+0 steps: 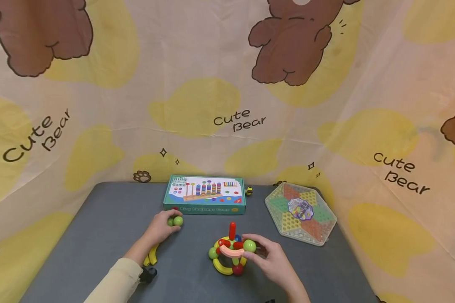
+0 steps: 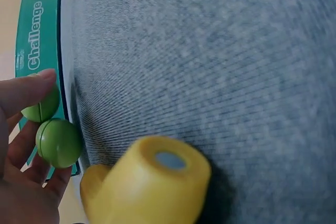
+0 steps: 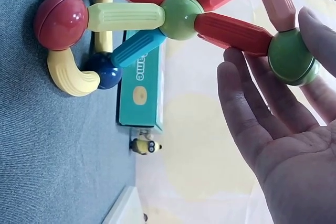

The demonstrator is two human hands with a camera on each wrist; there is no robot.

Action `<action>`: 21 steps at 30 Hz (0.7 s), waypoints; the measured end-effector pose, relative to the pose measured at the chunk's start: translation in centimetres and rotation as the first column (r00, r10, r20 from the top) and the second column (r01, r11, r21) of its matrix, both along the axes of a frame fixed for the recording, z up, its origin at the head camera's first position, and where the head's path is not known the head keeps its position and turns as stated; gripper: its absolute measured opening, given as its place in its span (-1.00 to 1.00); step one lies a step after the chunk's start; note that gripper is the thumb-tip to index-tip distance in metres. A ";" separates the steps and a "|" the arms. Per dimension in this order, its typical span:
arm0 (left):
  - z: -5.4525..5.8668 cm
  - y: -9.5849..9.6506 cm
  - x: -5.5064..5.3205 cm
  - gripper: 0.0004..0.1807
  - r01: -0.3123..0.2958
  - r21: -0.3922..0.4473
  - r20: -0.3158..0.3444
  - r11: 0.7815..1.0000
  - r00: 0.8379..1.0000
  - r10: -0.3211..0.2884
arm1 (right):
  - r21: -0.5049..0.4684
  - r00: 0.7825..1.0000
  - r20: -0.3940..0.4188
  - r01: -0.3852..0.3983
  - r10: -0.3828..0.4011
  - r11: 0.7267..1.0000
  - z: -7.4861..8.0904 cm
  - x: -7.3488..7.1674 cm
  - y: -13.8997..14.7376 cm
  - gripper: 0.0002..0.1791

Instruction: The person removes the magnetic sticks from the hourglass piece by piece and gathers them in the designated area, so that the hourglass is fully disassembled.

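My left hand [image 1: 162, 224] holds two green balls [image 2: 59, 142] side by side between thumb and fingers, low over the table in front of the game box. With my right hand [image 1: 270, 256] I pinch another green ball [image 3: 291, 56] at the end of a red rod [image 3: 236, 34]. That rod belongs to a standing stick-and-ball model, which has a green centre ball [image 3: 181, 17]. A pink curved stick [image 1: 232, 251] meets the pinched ball. Yellow curved sticks [image 3: 71, 72] form the model's base ring with a red ball [image 1: 237, 269] and a blue ball [image 3: 106, 70]. One red rod [image 1: 232, 231] points straight up.
Loose yellow curved sticks [image 1: 153, 254] lie beside my left forearm. The ring game box [image 1: 204, 209] stands at the back, with a small yellow-and-black figure [image 1: 249, 191] at its right. A hexagonal board [image 1: 318, 227] lies back right. Patterned cloth [image 1: 212, 160] hangs behind the table.
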State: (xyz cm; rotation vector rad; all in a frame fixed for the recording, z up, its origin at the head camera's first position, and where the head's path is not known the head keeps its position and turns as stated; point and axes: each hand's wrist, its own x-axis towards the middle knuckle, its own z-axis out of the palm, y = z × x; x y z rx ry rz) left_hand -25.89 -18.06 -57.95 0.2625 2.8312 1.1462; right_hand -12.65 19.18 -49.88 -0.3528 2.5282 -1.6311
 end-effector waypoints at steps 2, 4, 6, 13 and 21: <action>0.0 0.1 0.0 -0.61 0.006 -0.019 0.005 1.000 1.000 -0.006 | -0.005 1.000 -0.004 0.001 -0.001 1.000 0.0 0.0 0.0 -0.57; -0.1 0.1 -0.1 -0.61 0.015 -0.043 0.004 0.999 1.000 -0.014 | -0.011 1.000 -0.008 -0.001 0.001 1.000 0.0 0.0 0.1 -0.56; -0.2 0.2 -0.1 -0.61 0.017 -0.057 0.004 0.998 1.000 -0.017 | -0.018 1.000 -0.010 -0.004 0.004 1.000 0.0 0.0 0.1 -0.56; -0.5 0.0 0.0 -0.60 0.016 -0.085 -0.020 0.996 1.000 -0.017 | -0.016 1.000 -0.009 -0.014 0.014 1.000 0.1 -0.1 -0.1 -0.58; 0.0 -0.1 0.2 -0.54 0.029 -0.042 -0.093 0.999 0.995 -0.033 | -0.007 1.000 -0.016 -0.005 0.005 1.000 0.1 0.1 0.0 -0.54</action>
